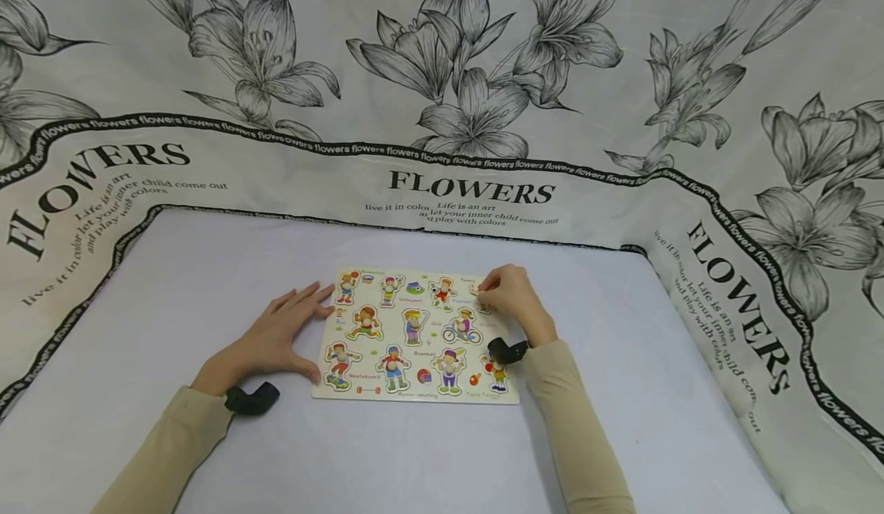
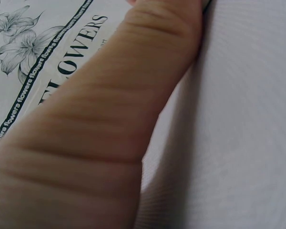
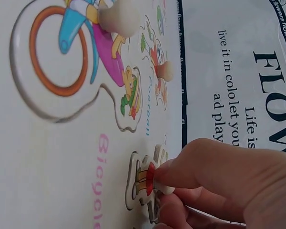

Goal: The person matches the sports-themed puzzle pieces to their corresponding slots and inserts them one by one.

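Note:
A cream-coloured wooden knob puzzle board (image 1: 323, 393) with cartoon sports figures lies on the white table. My left hand (image 1: 276, 334) is at its left edge, fingers spread, thumb tip by the lower left corner. In the left wrist view, a large stretch of that hand hides most of the board. At the board's upper right, my right hand (image 1: 514, 299) pinches a small puzzle piece (image 3: 144, 180) showing a figure in red. This piece stands at its matching outline; whether it is fully seated I cannot tell. Close by sits the cyclist piece (image 1: 463, 327) with a pale round knob (image 3: 119, 18).
White cloth (image 1: 387, 460) spreads around the board. Behind and beside the table hangs a floral cloth (image 1: 476, 192) printed with "FLOWERS". A black wrist strap (image 1: 507, 350) on the right wrist partly covers the table-tennis piece (image 1: 497, 376).

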A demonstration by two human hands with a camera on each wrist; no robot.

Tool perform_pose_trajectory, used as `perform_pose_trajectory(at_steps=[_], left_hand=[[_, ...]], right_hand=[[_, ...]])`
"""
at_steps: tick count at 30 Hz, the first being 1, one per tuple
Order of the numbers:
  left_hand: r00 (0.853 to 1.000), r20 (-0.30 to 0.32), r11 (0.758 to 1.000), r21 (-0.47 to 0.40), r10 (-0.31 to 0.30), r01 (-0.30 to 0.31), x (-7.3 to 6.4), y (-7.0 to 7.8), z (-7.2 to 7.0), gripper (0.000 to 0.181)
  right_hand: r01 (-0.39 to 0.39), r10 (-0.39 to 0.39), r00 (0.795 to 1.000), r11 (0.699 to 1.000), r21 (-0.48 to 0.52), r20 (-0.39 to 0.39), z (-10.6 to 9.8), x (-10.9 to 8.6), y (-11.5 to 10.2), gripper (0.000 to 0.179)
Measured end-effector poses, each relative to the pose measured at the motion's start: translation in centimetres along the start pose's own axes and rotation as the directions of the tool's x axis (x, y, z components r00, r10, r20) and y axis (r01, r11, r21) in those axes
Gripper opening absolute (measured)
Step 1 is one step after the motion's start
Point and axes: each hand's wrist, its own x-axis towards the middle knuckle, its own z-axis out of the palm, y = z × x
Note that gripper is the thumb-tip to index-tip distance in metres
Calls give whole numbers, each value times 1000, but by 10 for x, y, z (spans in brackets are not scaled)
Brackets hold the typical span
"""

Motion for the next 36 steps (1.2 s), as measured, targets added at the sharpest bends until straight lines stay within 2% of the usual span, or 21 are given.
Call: perform_pose_trajectory(at_steps=[13,25,32,36], left_hand=[[1000,17,1000,-7,-12,12,-2,0,-4,112],[1000,-11,1000,2,4,-4,-2,1,-3,112],[999,30,1000,-1,-26,26,0,0,-3,116],[998,43,999,0,-34,34,0,0,-3,116]], right_hand=[[-7,8,1000,1000,-5,11,7,-1,0,10],[-10,10,1000,1000,-9,24,7,-2,1,10],[36,-36,999,999,-14,8,4,-4,2,9],[32,-32,999,999,-2,-13,-2,-11,-1,13]])
